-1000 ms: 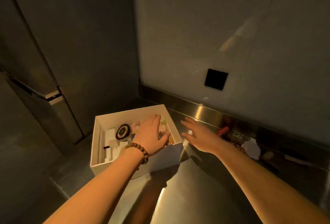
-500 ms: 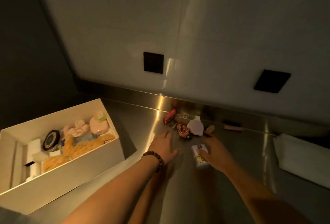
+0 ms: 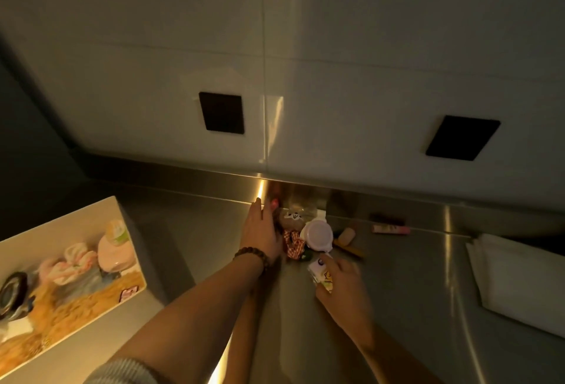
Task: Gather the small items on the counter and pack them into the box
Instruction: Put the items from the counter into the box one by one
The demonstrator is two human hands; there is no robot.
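left hand [image 3: 262, 235] moved up from bare counter [image 3: 189, 230] to left edge of pile [image 3: 308, 238] at frame centre, fingers flat, together, holding nothing. right hand [image 3: 342, 287] still over small packet [image 3: 319, 273], forefinger out, other fingers curled; grip unclear. box [image 3: 18, 246] slid toward lower left edge, part full. folded cloth [image 3: 519, 279] far right.

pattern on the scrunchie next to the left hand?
Red-and-white check; the scrunchie shows best in the head view, just right of the left hand.
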